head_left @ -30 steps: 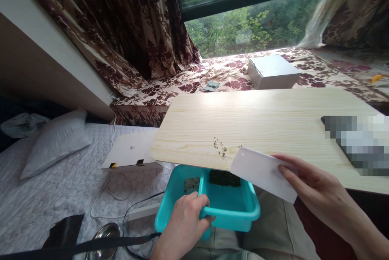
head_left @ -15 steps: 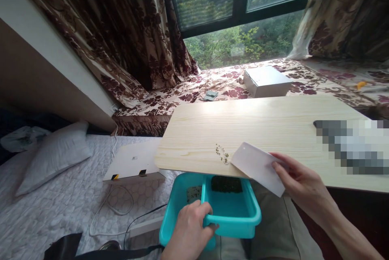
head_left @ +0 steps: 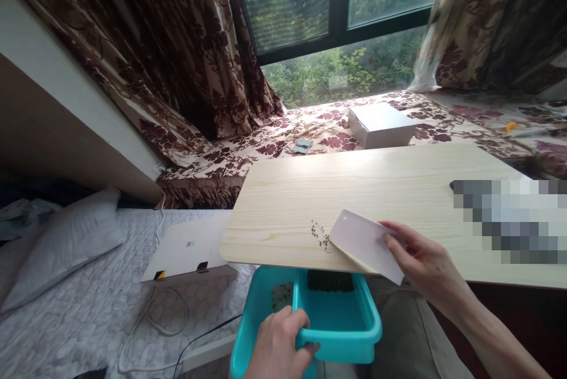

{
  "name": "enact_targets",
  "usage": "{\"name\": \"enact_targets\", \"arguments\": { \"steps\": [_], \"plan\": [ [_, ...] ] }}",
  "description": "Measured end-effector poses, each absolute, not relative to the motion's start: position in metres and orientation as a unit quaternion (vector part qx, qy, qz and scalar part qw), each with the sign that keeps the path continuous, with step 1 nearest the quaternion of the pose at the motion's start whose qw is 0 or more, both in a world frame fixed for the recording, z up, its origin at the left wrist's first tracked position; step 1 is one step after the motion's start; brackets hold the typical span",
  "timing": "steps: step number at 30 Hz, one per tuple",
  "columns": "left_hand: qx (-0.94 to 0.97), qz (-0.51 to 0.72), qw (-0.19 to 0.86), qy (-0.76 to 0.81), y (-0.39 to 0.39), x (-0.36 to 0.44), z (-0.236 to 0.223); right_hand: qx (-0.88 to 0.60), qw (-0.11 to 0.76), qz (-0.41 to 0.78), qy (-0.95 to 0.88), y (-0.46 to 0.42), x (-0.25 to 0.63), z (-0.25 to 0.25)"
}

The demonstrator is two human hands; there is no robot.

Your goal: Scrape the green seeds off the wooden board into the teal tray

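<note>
My left hand [head_left: 280, 340] is closed around the near rim of a teal two-compartment bin [head_left: 339, 339], at its divider. Dark fine material [head_left: 330, 281] lies at the far end of the bin's right compartment. In the left compartment there is a pale patch with dark specks [head_left: 282, 296]. A thin white plastic scraper [head_left: 361, 242] is pinched at its right end by my right hand [head_left: 419, 258]. Its left edge rests on the wooden tabletop [head_left: 274, 208], just right of a small scatter of greenish-brown grains [head_left: 319, 235]. The bin sits below the tabletop's front edge, partly hidden by it.
A blurred-out object [head_left: 514, 219] lies on the tabletop's right side. White boxes stand on the bed [head_left: 188, 246] and on the floral window seat [head_left: 385, 125]. A folded grey-green cloth [head_left: 302, 146] is there too. Cables [head_left: 168, 326] run over the quilt left of the bin.
The whole view has shifted slightly. My right hand has brought the scraper a little left, closer to the grains. My left hand keeps its hold on the bin.
</note>
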State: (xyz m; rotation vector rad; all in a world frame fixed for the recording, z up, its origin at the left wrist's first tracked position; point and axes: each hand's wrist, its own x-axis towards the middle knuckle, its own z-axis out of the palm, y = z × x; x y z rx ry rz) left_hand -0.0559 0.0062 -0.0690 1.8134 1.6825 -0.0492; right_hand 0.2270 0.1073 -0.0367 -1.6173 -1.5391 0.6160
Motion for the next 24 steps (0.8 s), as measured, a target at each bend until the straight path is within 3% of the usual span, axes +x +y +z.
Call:
{"name": "enact_targets", "arguments": {
  "steps": [7, 16, 24],
  "plan": [
    [0.669, -0.013, 0.349, 0.656, 0.008, -0.058, -0.06, -0.622, 0.39, 0.269, -0.623, 0.115, 0.224, -0.026],
    [0.666, -0.026, 0.356, 0.655, 0.008, -0.058, -0.058, -0.627, 0.398, 0.244, -0.624, 0.118, 0.231, -0.051],
    [0.659, -0.023, 0.351, 0.665, 0.008, -0.054, -0.047, -0.62, 0.37, 0.289, -0.629, 0.108, 0.223, -0.014]
  ]
}}
